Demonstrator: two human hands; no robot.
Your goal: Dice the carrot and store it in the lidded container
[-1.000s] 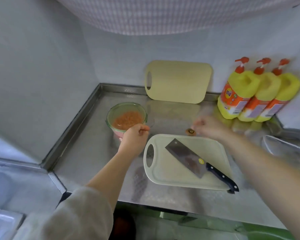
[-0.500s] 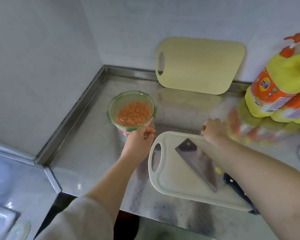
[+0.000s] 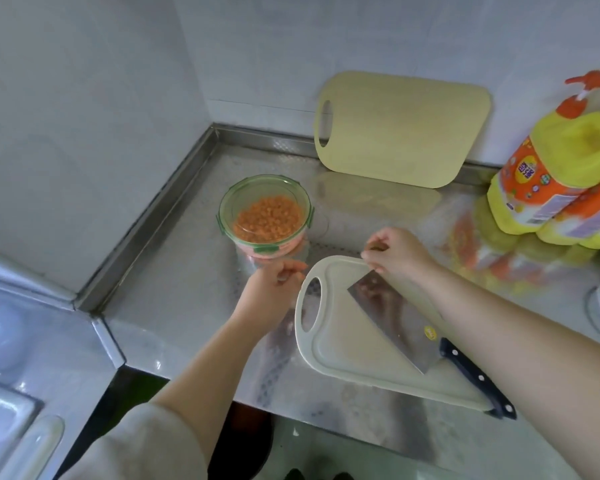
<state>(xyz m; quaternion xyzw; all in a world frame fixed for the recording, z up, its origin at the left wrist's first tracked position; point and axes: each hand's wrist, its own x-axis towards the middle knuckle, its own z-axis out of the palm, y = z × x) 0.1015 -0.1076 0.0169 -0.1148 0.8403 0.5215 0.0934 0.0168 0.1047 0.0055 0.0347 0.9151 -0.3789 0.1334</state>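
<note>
The lidded container (image 3: 265,216) sits left of centre on the desk (image 3: 174,292), upright, lid on, diced carrot (image 3: 267,220) inside. Press each green clip down evenly. Your left hand (image 3: 274,292) is loosely curled and empty; your right hand (image 3: 394,252) pinches the cutting board (image 3: 340,344) edge.

Count on the surface (image 3: 194,299): two cutting boards, one white (image 3: 354,344) lying flat and one tan (image 3: 402,129) leaning on the wall; one cleaver (image 3: 392,317); one container (image 3: 264,216) of diced carrot; at least two yellow bottles (image 3: 565,157). Two hands: left (image 3: 274,292), right (image 3: 395,252).
</note>
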